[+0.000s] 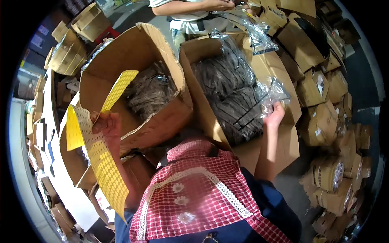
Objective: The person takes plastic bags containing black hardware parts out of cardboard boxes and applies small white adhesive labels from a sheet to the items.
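Observation:
My left hand (107,123) is closed on a long yellow sheet of small oval labels (107,172), which hangs in bent strips on both sides of my fingers. On the right, my right hand (275,116) pinches the edge of a clear plastic bag (278,92) with black edging. That bag is raised over an open cardboard box (285,139) full of dark items in clear wrapping (227,91). Beside it to the left stands another open box (117,50), with similar wrapped dark items (152,95) at its bottom.
Across the boxes a person in a white shirt (184,8) handles clear bags (259,36). Many cardboard cartons (320,121) are piled along the right. A white tabletop (67,174) runs down the left, with round cardboard containers (69,52) beyond it.

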Demonstrator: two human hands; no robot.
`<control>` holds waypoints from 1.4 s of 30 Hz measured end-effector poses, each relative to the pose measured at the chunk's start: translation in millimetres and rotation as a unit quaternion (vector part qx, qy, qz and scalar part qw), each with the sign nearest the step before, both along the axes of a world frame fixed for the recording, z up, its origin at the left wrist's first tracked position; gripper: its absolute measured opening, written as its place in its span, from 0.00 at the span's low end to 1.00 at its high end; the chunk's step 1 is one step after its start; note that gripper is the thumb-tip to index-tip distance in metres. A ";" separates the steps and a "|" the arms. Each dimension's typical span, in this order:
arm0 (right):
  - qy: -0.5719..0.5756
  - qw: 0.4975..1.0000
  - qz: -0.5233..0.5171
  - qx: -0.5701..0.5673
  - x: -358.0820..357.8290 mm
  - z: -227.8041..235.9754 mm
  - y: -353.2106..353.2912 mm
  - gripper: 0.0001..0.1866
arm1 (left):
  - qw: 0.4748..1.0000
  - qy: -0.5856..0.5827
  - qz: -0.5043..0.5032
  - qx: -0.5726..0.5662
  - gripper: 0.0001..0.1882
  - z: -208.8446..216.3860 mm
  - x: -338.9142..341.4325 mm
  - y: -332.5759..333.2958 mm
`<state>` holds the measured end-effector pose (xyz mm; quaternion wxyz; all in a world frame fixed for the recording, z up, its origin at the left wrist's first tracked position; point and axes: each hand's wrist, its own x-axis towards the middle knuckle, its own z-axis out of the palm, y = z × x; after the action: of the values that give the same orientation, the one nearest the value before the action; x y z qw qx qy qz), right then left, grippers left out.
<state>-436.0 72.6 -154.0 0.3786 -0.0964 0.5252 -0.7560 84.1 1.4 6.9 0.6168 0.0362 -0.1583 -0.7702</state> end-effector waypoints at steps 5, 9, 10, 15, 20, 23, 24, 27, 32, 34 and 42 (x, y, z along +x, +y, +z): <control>-0.112 0.976 -0.134 -0.133 60.2 116.6 8.0 0.15 | 0.981 0.139 -0.101 0.094 0.11 3.6 -27.0 -3.8; -0.086 0.985 -0.036 -0.145 24.4 93.3 12.3 0.12 | 0.973 0.156 -0.142 0.096 0.12 -0.5 -47.5 -5.5; -0.016 0.999 -0.012 -0.045 14.5 66.6 1.6 0.08 | 0.968 0.167 -0.157 0.097 0.12 -6.8 -43.0 -10.5; 0.052 0.992 0.033 0.111 -16.4 1.4 -8.4 0.08 | 0.981 0.075 -0.160 0.083 0.14 -22.8 -47.4 -13.1; -0.139 0.918 0.103 -0.358 -15.1 75.3 1.3 0.14 | 0.960 0.169 -0.126 0.185 0.14 -32.2 -33.7 -8.7; 0.162 0.923 0.142 -0.318 71.6 154.8 5.2 0.18 | 0.971 0.180 -0.048 0.148 0.14 -22.8 -55.9 4.6; 0.316 0.847 0.184 -0.387 87.0 155.3 3.6 0.19 | 0.977 0.171 -0.037 0.123 0.14 -26.4 -64.4 4.9; 0.529 0.547 0.388 -0.520 154.6 180.0 -2.8 0.11 | 0.985 0.129 -0.087 0.075 0.13 -34.8 -82.3 2.5; 0.651 0.353 0.392 -0.545 213.9 184.9 -0.4 0.09 | 0.969 0.089 -0.231 0.023 0.11 -36.0 -117.8 -14.7; 0.654 0.341 0.392 -0.550 219.6 164.0 -12.5 0.09 | 0.964 0.080 -0.252 0.009 0.11 -39.1 -120.8 -16.1; 0.824 0.222 0.300 -0.427 190.8 185.0 -52.6 0.16 | 0.957 -0.137 -0.172 0.189 0.16 -16.1 -97.7 4.1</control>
<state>-245.2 20.0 31.1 -0.1632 -0.9633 0.0765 -0.1989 -13.6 5.5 -9.3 0.4290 0.2299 -0.0967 -0.8682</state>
